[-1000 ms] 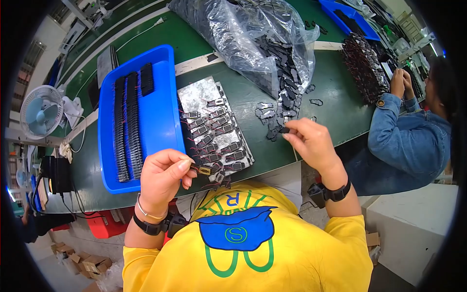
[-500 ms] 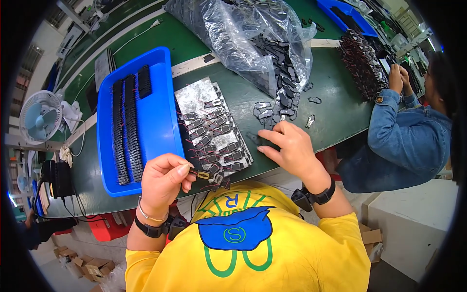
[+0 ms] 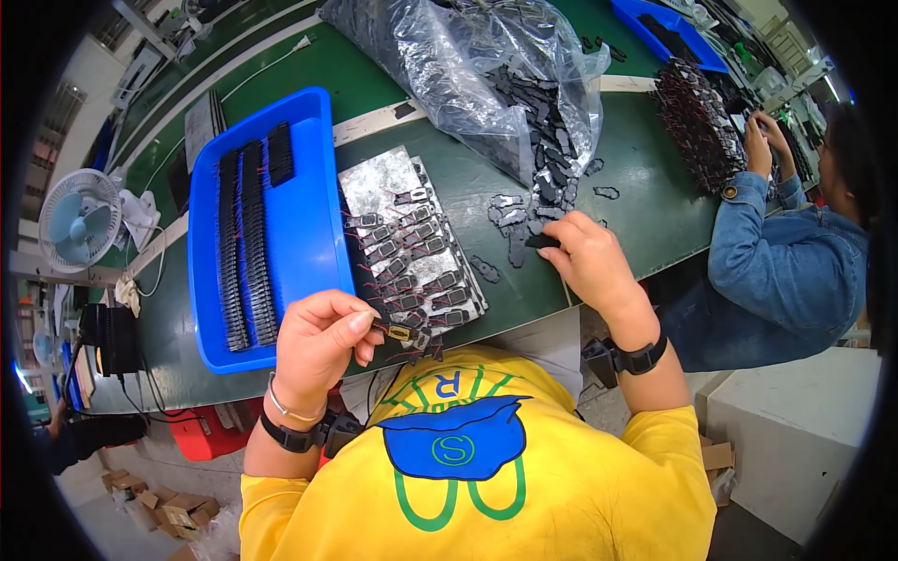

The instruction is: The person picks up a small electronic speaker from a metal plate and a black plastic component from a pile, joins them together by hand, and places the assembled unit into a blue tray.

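- The work looks partway along, judging by how the things lie.
- In the blue tray (image 3: 304, 248), two long rows (image 3: 253, 248) of small black parts stand side by side, with a shorter row (image 3: 280, 154) at the far end; these look like the finished share.
- On the metal plate (image 3: 382, 176), just right of the tray, many wired parts (image 3: 427, 248) lie spread, apparently not yet dealt with.
- The left hand (image 3: 325, 341) pinches one gold-faced part (image 3: 400, 332) over the plate's near edge.
- The right hand (image 3: 594, 260), well apart from the left, has thumb and finger about a dark piece (image 3: 541, 240) by the pile; I cannot tell whether it is gripped.
- Plenty of loose pieces (image 3: 553, 190) spill from the clear bag (image 3: 440, 93) onto the green surface (image 3: 645, 210); one single piece (image 3: 485, 269) lies between pile and plate.
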Tool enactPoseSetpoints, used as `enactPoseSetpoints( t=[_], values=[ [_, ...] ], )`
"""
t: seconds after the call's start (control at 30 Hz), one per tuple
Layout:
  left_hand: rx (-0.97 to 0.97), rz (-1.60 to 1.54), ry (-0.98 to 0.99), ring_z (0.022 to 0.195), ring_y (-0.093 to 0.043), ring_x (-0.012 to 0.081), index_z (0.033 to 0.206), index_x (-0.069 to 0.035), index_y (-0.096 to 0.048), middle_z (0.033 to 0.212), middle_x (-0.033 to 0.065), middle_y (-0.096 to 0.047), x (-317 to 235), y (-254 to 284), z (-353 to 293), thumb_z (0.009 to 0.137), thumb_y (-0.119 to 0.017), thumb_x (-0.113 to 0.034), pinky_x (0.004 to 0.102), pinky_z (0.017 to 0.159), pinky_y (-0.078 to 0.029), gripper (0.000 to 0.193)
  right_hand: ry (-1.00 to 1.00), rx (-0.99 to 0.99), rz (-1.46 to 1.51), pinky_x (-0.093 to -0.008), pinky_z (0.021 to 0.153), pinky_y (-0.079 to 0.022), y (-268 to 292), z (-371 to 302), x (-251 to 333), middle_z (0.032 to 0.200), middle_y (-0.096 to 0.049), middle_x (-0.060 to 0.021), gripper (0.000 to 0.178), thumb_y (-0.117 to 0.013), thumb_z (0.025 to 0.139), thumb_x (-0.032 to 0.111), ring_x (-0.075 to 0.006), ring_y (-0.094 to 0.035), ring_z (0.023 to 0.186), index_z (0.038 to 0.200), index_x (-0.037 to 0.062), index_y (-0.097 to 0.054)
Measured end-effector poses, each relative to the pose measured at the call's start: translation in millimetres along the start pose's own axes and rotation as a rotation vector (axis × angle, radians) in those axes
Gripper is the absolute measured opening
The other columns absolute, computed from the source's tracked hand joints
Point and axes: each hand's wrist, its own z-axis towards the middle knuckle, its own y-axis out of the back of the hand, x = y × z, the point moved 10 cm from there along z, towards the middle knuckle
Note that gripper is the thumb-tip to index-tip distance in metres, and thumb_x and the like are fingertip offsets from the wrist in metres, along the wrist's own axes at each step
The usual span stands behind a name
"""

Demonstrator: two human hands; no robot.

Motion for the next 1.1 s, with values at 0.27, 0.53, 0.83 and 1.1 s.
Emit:
enactPoseSetpoints(
  t=[0.27,0.53,0.83,1.1],
  values=[
    [-0.016,0.027,0.029,0.056,-0.060,0.0113,0.091,0.002,-0.065,0.075,0.0108,-0.067,1.6,3.9,-1.5,0.088,-0.064,-0.007,0.0229,0.050,-0.050,0.010,0.086,0.030,-0.084,-0.0391,0.066,-0.051,-0.5,2.1,14.1,0.086,-0.060,-0.0126,0.022,-0.069,0.070,0.002,-0.0328,-0.061,0.076,0.091,0.0018,-0.062],
    [-0.089,0.081,0.103,0.057,-0.059,0.0097,0.091,0.001,-0.065,0.075,0.0086,-0.067,9.8,4.9,5.8,0.089,-0.063,-0.010,0.0216,0.051,-0.048,0.011,-0.076,-0.186,0.223,-0.0305,0.067,-0.051,13.2,-12.2,10.8,0.088,-0.062,-0.0136,0.017,-0.063,0.076,-0.003,-0.0233,-0.063,0.073,0.094,-0.0022,-0.061],
    [-0.130,0.148,0.016,0.060,-0.058,0.0070,0.092,-0.001,-0.066,0.075,0.0052,-0.067,3.9,3.8,4.6,0.090,-0.064,-0.013,0.0206,0.053,-0.049,0.012,0.230,-0.002,0.569,-0.0285,0.061,-0.051,11.3,17.2,135.7,0.088,-0.062,-0.0132,0.022,-0.066,0.075,-0.005,-0.0184,-0.062,0.072,0.097,-0.0034,-0.063],
    [-0.160,0.140,-0.134,0.062,-0.059,0.0071,0.093,-0.001,-0.066,0.078,0.0050,-0.067,-6.1,-1.0,0.2,0.090,-0.064,-0.012,0.0204,0.055,-0.050,0.012,0.445,-0.217,0.313,-0.0316,0.059,-0.053,12.9,18.8,175.1,0.086,-0.061,-0.0133,0.030,-0.074,0.068,-0.003,-0.0251,-0.062,0.067,0.097,-0.0016,-0.065]
  ],
)
